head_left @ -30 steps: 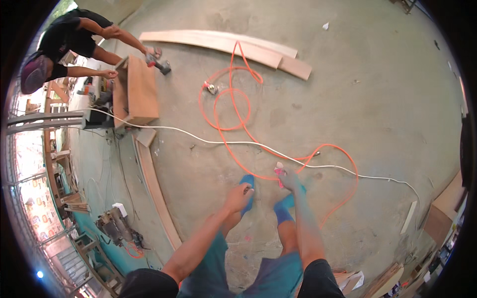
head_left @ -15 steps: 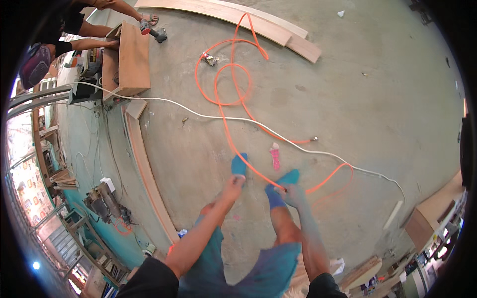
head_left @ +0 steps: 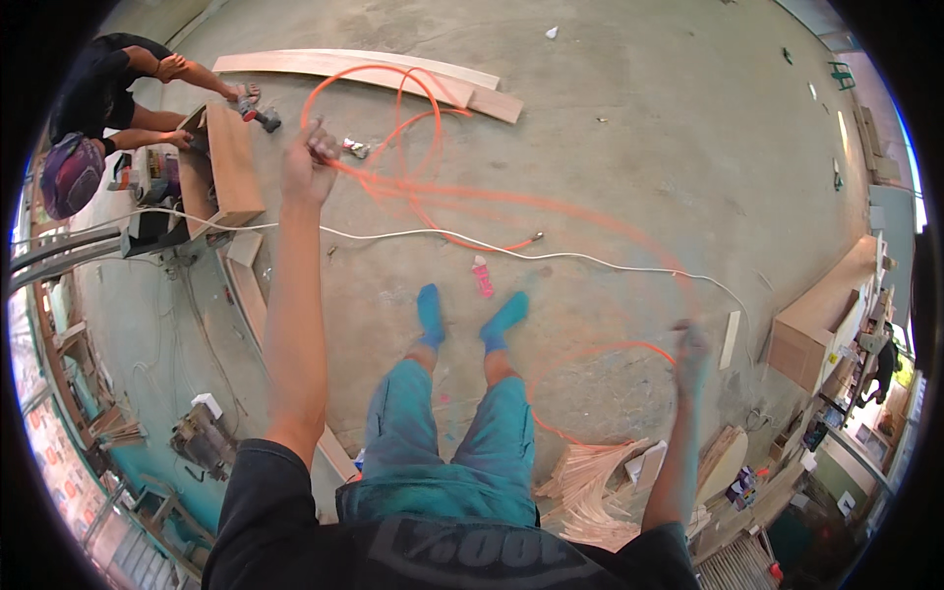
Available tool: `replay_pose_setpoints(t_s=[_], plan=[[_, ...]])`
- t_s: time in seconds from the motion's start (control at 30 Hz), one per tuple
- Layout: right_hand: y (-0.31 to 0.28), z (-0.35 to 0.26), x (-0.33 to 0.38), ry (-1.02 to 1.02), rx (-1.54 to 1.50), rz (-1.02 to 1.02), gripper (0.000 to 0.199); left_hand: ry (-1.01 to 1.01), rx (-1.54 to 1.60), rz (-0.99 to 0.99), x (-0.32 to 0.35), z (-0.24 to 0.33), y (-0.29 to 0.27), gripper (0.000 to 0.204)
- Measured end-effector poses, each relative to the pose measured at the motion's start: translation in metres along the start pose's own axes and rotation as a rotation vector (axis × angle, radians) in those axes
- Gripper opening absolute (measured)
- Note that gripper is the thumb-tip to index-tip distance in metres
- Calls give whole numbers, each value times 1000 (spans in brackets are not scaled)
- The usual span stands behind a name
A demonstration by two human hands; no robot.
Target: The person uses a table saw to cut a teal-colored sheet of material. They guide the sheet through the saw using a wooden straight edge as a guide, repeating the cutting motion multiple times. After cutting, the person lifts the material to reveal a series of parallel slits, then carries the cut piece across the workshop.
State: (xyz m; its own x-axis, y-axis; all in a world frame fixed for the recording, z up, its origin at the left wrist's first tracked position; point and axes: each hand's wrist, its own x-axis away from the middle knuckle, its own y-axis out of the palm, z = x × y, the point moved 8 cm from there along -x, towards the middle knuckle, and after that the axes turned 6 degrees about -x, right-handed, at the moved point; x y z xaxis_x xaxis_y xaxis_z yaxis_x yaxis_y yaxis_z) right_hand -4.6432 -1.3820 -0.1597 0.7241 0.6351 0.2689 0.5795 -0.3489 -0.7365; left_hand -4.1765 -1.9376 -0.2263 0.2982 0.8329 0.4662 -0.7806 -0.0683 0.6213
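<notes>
An orange hose (head_left: 433, 185) runs between my raised hands, blurred by motion along its middle stretch. My left hand (head_left: 311, 165), lifted at the upper left with the arm stretched forward, has its fingers curled round the hose. Loops of it hang just beyond that hand. Farther right and nearer to me, my right hand (head_left: 691, 352) is closed on another part of the hose, though smeared by motion. From there one length curves back toward my legs. The hose's metal end fitting (head_left: 537, 236) lies on the floor by a white cable.
The white cable (head_left: 610, 264) crosses the floor ahead of my feet, near a pink object (head_left: 482, 277). Long boards (head_left: 472, 90) lie farther off. At left, another person holds a drill (head_left: 258, 114) beside a wooden box (head_left: 236, 165). Wood strips (head_left: 590, 482) lie near my right side.
Both hands have come up and spread apart, left hand forward and leftward, right hand rightward. The hose has lifted between them. I stand more upright, and the left hand has taken hold of the hose.
</notes>
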Motion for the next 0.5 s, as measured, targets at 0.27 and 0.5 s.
replay_pose_setpoints(t_s=[0.27,0.5], plan=[[-233,225,52,237,133,476,47,-177,93,145,28,160,-77,18],[-77,232,64,271,254,-529,44,622,-1284,162,241,346,142,43]])
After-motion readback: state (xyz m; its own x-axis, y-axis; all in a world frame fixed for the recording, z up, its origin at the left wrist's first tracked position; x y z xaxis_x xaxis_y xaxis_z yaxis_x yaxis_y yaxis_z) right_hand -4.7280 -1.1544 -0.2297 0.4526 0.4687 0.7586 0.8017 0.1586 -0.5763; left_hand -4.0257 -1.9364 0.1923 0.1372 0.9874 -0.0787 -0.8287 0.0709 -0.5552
